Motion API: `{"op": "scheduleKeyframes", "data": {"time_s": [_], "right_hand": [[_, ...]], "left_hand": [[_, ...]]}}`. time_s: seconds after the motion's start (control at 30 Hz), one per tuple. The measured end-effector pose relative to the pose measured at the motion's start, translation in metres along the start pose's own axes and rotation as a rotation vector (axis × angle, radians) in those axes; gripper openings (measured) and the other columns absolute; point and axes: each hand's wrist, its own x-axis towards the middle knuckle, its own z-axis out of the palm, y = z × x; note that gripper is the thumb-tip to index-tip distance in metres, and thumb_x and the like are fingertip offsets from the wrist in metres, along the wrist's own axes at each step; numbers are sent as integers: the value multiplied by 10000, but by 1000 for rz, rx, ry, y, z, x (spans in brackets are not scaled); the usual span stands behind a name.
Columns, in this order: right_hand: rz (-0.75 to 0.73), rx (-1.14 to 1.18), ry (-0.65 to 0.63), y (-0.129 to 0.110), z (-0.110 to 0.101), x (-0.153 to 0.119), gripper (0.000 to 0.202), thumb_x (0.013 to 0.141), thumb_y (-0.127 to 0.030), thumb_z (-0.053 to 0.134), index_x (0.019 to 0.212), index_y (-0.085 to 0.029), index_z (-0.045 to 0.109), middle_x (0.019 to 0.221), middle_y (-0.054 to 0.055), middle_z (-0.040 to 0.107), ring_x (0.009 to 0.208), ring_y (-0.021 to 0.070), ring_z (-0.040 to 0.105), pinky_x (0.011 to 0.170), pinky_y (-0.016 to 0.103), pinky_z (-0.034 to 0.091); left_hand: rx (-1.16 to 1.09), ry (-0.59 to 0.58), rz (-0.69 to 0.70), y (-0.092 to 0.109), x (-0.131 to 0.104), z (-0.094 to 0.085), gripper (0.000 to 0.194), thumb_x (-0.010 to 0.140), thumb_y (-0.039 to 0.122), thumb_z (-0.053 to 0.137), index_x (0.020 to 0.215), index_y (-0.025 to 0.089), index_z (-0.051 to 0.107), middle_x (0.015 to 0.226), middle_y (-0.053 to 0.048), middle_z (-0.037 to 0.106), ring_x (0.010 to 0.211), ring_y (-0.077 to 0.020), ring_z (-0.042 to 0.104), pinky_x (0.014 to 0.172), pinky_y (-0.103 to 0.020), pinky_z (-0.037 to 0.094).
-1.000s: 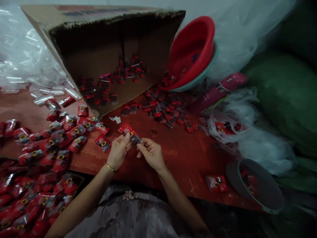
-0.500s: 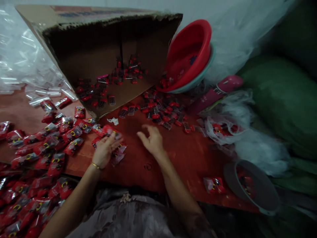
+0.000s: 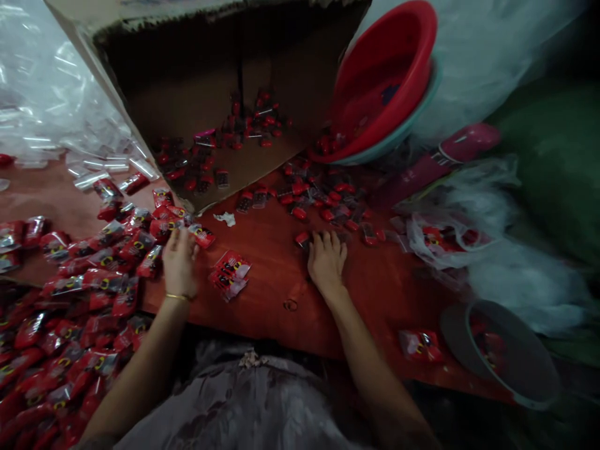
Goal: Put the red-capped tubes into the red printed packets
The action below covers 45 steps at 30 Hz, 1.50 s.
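Note:
My left hand [image 3: 180, 267], slightly blurred, is beside the pile of filled red packets [image 3: 135, 245]. Its fingers are loosely bent and apart, and a red packet [image 3: 202, 235] lies right by the fingertips. On the red tabletop, my right hand [image 3: 327, 259] has its fingers curled down over a small clear container with a red end [image 3: 302, 240], partly hidden by the fingers. Between the hands lies a small stack of flat printed red wrappers [image 3: 229, 274]. More red-ended clear containers [image 3: 323, 199] are heaped beyond my right hand.
A cardboard box [image 3: 281, 140] on its side holds more containers. Red [image 3: 424, 37] and pale blue [image 3: 434, 81] basins lean beside it. At right are a magenta bottle [image 3: 440, 156], plastic bags [image 3: 450, 240] and a grey basket [image 3: 510, 350]. Clear plastic pieces [image 3: 47, 119] lie at left.
My left hand has moved left from the wrappers to the packet pile, leaving a packet beside it. My right hand has moved right and down onto a small container. The view has shifted slightly.

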Motion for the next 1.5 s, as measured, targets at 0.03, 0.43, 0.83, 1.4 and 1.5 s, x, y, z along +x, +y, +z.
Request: {"op": "scheduleKeyframes", "data": {"time_s": [0.03,0.43,0.83,1.4,1.5], "right_hand": [[2,-2,5,-2,-1,-6,410,919,-270,325,1250,-117,511,1345,167,463,1278,317,316,1008,556,249],[-176,308,133,-45,-28,-46,281,889,-304,435,1064,-188,622,1251,111,564,1270,261,382,1040,489,241],[-209,379,73,-64,-19,-52,253,883,-314,461,1020,-191,635,1186,79,616,1187,257,461,1026,459,244],[125,1350,-217,-82,-33,-36,287,842,-418,490,838,-182,654,741,8,656,689,143,591,666,250,466],[180,1350,-136,-86,-31,-35,278,835,-394,492,754,-174,641,643,-13,601,597,121,528,590,228,421]], "left_hand": [[211,-95,162,-7,-8,4,433,744,435,590,1084,167,595,1218,-135,573,1169,-258,509,1016,-430,369],[957,-470,576,-54,-19,9,149,743,314,624,839,278,732,1187,-82,628,1272,-357,385,1043,-561,215],[803,-559,614,-71,-11,53,155,745,245,609,838,225,731,1099,-101,670,1225,-292,461,1057,-480,277],[587,-493,569,-26,-53,49,162,766,280,598,888,260,703,1254,-40,588,1268,-247,419,1088,-468,212],[375,-383,384,-26,-61,50,395,707,326,674,1088,228,629,1257,-72,578,1219,-242,470,1024,-383,348]]}}
